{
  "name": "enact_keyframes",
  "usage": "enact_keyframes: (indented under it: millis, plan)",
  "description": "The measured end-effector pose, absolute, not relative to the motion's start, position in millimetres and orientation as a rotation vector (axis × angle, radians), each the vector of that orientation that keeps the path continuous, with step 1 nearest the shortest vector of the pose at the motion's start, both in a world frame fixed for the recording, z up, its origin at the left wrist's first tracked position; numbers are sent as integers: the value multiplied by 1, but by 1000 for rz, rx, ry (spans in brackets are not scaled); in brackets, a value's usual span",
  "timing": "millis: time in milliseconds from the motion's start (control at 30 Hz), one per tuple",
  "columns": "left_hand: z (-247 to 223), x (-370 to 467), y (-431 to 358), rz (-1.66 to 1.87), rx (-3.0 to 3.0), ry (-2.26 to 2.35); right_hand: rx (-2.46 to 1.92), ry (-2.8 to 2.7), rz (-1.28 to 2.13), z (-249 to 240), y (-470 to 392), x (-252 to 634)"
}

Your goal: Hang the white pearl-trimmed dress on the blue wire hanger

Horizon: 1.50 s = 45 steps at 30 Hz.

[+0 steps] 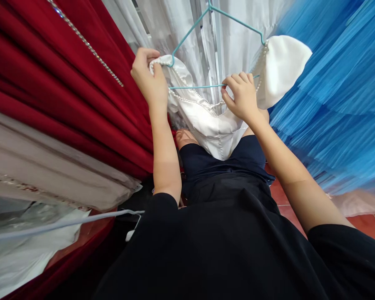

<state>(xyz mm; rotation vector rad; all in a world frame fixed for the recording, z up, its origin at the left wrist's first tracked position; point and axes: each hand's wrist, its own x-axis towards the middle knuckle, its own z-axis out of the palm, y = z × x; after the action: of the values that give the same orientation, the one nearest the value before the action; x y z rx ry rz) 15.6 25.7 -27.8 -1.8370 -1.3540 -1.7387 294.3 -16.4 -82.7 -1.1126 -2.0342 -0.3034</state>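
A white satin dress [206, 125] with pearl trim hangs on a thin teal wire hanger [190, 32] in front of my body. My left hand [150, 79] pinches the pearl-edged strap at the hanger's left end. My right hand [242, 93] has its fingers curled around the hanger's bottom bar, near the right side of the neckline. A wide white puffed sleeve [283, 66] hangs from the hanger's right end. The lower part of the dress is hidden from view.
Red fabric [106, 104] with a sparkling strand hangs at the left, above pale cloth [56, 154]. Blue tulle [346, 96] fills the right side. White fabric [246, 25] hangs behind the hanger. Red floor tiles [287, 200] show at the lower right.
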Motion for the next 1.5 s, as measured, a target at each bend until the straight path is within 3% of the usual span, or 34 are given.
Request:
enact_keyframes:
  millis: [233,400,600,867,1267,1500]
  plan:
    - [-30,-32,34,-1898,-1424,-1574,-1086,-2012,-448,-76,-15,301]
    - [-57,-64,42,-1968,-1490,-1602,-1002,-2021,-278,-67,-31,291]
    - [-92,10,13,-1957,-2192,-1232,-996,-1986,-177,-73,-28,280]
    - [-85,113,-55,-1794,-2361,-1083,-974,-1987,-104,-70,-27,286]
    - [-78,128,-28,-1785,-2477,-1120,-897,-2053,-117,-78,-17,289]
    - [-71,127,-39,-1566,-2392,-1309,-809,-1400,-427,-79,2,325]
